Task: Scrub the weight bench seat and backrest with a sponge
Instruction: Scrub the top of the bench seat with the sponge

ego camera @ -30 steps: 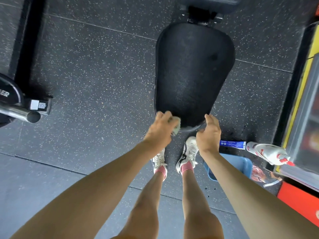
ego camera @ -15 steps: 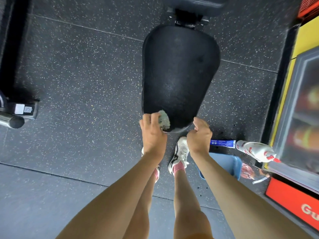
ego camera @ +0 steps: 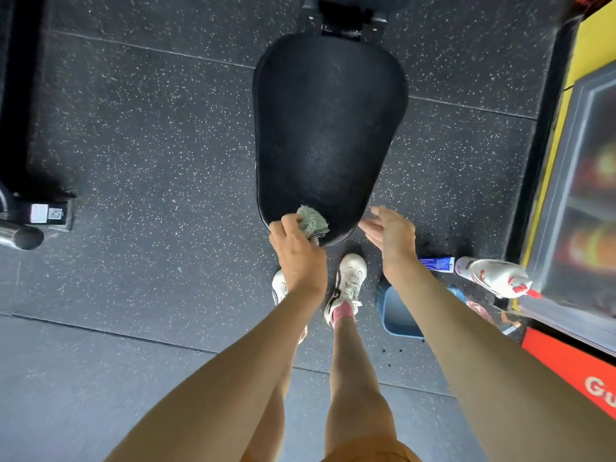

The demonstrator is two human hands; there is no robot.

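The black padded bench seat [ego camera: 328,128] lies below me, its narrow end pointing at my feet. My left hand [ego camera: 298,253] grips a pale green sponge [ego camera: 311,223] and holds it against the seat's near left edge. My right hand [ego camera: 391,236] hovers just off the seat's near right edge, fingers straight and spread, touching nothing. The backrest is only a dark sliver at the top of the view, behind the seat's hinge bracket [ego camera: 341,23].
A blue basin [ego camera: 398,316] stands by my right foot. Beside it lie a blue tube [ego camera: 436,263] and a white-and-red spray bottle [ego camera: 493,276]. A yellow-framed cabinet [ego camera: 580,181] lines the right side. A barbell end [ego camera: 21,236] juts in at the left.
My right hand has let go of the seat's near edge and opened beside it. My left hand still holds the sponge at the seat's near left edge.
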